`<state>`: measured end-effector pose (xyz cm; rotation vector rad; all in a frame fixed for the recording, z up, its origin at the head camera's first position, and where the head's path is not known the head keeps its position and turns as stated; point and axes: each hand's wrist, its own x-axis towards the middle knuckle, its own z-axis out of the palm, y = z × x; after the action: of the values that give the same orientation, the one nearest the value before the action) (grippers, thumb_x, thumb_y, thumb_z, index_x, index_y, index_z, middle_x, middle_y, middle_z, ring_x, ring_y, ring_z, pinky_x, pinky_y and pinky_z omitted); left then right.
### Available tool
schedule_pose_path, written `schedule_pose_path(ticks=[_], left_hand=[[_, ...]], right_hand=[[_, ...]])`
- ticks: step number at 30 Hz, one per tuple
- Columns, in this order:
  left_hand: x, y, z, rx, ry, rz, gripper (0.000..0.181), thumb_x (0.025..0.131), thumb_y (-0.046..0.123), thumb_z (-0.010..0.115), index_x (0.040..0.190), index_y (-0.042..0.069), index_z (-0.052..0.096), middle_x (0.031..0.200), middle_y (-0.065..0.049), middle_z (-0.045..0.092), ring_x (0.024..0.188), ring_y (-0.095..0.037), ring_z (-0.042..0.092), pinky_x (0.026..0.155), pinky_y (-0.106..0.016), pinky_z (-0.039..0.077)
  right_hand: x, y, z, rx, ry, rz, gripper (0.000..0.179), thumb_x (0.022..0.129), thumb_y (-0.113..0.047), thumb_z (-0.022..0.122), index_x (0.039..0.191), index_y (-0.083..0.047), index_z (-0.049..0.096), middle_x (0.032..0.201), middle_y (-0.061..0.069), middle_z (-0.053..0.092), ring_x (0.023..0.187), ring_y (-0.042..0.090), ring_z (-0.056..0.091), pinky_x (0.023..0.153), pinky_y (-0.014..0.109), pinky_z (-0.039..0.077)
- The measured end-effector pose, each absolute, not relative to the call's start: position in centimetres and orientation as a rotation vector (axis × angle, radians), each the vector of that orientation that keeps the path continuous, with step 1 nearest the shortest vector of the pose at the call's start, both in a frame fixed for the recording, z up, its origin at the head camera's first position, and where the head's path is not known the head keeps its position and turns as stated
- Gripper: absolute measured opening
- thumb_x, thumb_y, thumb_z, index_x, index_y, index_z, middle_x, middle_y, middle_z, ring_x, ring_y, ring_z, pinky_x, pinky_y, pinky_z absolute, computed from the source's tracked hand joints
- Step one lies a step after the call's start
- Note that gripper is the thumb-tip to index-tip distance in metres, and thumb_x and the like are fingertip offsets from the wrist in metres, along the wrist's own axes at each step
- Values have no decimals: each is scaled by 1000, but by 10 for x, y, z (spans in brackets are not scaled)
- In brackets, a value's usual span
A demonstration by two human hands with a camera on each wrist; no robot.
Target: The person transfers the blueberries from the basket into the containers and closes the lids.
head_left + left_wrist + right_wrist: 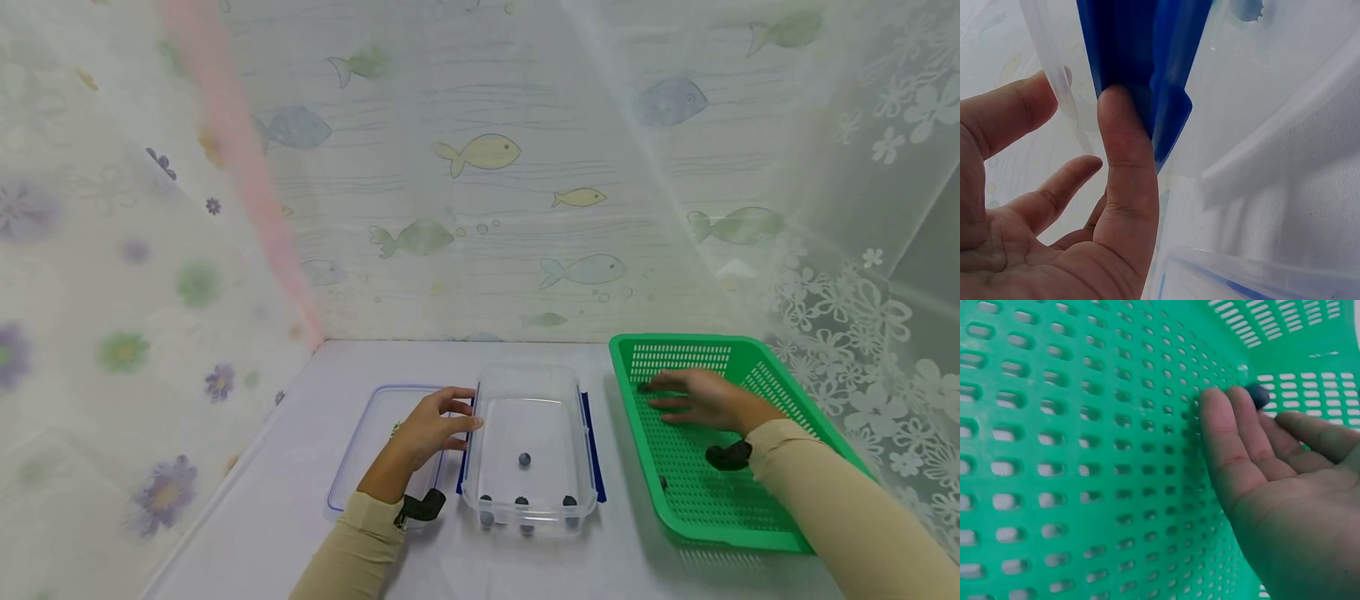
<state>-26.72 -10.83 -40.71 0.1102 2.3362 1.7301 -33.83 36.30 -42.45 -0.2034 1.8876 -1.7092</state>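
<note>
A clear plastic container [528, 425] with blue side clips stands in the middle of the table. One blueberry [525, 459] lies mid-floor in it, and three more show along its front wall. My left hand [438, 429] is at the container's left side, a fingertip touching the blue clip [1129, 44], the other fingers loosely spread. My right hand [701, 400] reaches into a green basket [731, 525] with its fingers extended. A dark blueberry [1259, 395] sits right by those fingertips, near the basket's far left corner. Another blueberry [663, 482] lies against the basket's left wall.
A clear lid [348, 458] with a blue rim lies on the white table [255, 500] left of the container, partly behind my left arm. Patterned translucent sheets [480, 192] enclose the back and sides. The basket's raised walls surround my right hand.
</note>
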Motion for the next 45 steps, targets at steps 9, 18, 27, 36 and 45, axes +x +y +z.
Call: schedule_pose_path(ticks=[9,18,27,36,45], left_hand=[[-266,-108,-406,113,2339,1726,65,92,23,81,149,11,53,134,-20,58,107,-35,69,83,-40,65],[-267,-107,-407,111,2339,1731,63,92,21,80,148,10,53,134,-21,58,108,-36,69,83,-40,65],[-268,-108,-407,114,2329,1735,66,91,22,81,149,10,52,134,-22,57,109,-37,69,83,-40,65],[-267,-109,-407,115,2327,1747,64,91,23,82,147,11,54,133,-21,58,109,-38,69,83,-40,65],[-268,-109,-408,125,2321,1747,68,91,23,82,149,8,52,132,-21,58,108,-37,69,83,-40,65]], right_hand=[[-341,348,-430,-196,1898,-1707,66,115,-39,29,163,5,16,169,29,12,154,51,21,115,59,45],[-341,342,-428,-214,1935,-1639,67,115,-40,27,161,8,17,168,32,15,154,51,21,115,57,45],[-342,341,-429,-213,1856,-1715,70,115,-41,24,160,12,13,168,34,7,154,53,15,121,53,41],[-344,345,-427,-155,1879,-1837,58,115,-26,34,154,16,28,160,36,32,133,36,58,114,47,50],[-347,356,-421,-207,1929,-1849,51,106,-7,56,149,16,40,122,6,70,111,17,71,106,41,56]])
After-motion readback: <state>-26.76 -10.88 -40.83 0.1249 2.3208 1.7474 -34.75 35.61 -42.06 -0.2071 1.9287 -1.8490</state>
